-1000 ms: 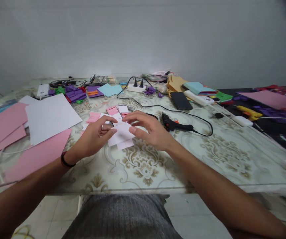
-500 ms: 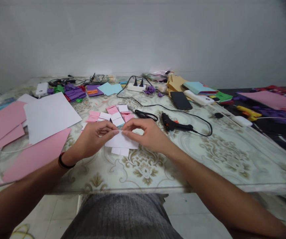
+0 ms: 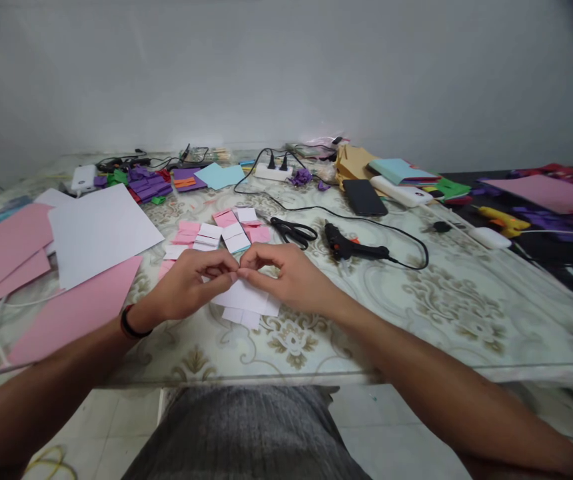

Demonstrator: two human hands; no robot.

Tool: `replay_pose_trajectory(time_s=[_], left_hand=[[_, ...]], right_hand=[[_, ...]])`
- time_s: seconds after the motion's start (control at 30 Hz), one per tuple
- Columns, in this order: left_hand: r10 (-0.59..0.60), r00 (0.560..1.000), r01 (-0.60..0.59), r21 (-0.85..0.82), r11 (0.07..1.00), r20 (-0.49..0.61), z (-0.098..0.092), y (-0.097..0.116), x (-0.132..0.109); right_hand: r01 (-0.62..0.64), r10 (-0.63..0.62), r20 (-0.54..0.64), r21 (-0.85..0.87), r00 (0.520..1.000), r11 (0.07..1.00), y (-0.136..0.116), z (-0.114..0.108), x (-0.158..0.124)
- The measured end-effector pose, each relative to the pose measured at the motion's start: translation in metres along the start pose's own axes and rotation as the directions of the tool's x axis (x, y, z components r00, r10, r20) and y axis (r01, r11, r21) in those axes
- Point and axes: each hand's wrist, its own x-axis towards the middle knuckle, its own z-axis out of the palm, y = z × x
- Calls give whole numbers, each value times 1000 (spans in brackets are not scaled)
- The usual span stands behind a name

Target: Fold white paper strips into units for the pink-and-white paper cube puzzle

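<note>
Thumb and fingers of my left hand (image 3: 194,281) are closed in a pinch at the top edge of a small white sheet of paper (image 3: 249,298). My right hand (image 3: 284,272) pinches the same edge, its fingertips meeting the left ones. The fingers cover the pinched edge itself. Below the sheet, a smaller white paper piece (image 3: 241,317) lies on the table. Just beyond my hands are folded white paper pieces (image 3: 235,237) and folded pink paper pieces (image 3: 185,233). Black scissors (image 3: 294,232) rest right of these.
A black glue gun (image 3: 354,245) with its cord lies to the right, a phone (image 3: 364,197) behind it. Large white paper (image 3: 104,233) and pink sheets (image 3: 74,313) spread on the left. A white power strip (image 3: 273,172) stands at the back. Further right sits a yellow glue gun (image 3: 504,220).
Both hands have come closer together, fingertips now touching, and sit slightly lower. The white sheet has tilted and shifted down a little with them. More of the scissors shows.
</note>
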Motion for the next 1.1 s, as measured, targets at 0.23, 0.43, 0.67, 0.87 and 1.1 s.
replay_pose_trajectory(time_s=[0.23, 0.43, 0.67, 0.87, 1.1], left_hand=[[-15, 1000, 14, 50, 999, 5, -4, 1, 1], [-45, 998, 48, -81, 996, 33, -9, 2, 3], [-135, 979, 122, -90, 988, -153, -18, 2, 4], [-72, 997, 68, 122, 990, 30, -3, 2, 3], [37, 994, -15, 201, 980, -104, -1, 6, 3]], right_hand=[[-10, 16, -49, 117, 999, 993, 4, -2, 1], [11, 11, -107, 203, 994, 979, 9, -16, 2], [-28, 44, -106, 151, 993, 988, 11, -15, 2], [-25, 28, -34, 88, 999, 996, 7, 1, 2], [-11, 16, -41, 114, 999, 993, 10, -3, 2]])
